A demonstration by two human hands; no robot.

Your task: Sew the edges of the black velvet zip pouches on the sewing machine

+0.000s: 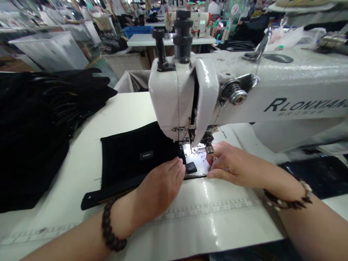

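Note:
A black fabric piece (127,159) with a small dark label (146,155) lies flat under the head of a white sewing machine (190,94). My left hand (160,188) rests on the fabric's front edge, fingers together and flat, pressing it down beside a small black tab (190,167). My right hand (231,165) sits just right of the lit needle plate (194,159), fingers curled and pinched at the fabric's edge near the presser foot. Both wrists wear bead bracelets.
A tall stack of black garments (40,127) fills the table's left side. A printed ruler strip (206,210) runs along the white table (81,137) near the front edge. Dark fabric (320,174) lies at the right. Other sewing stations and bins stand behind.

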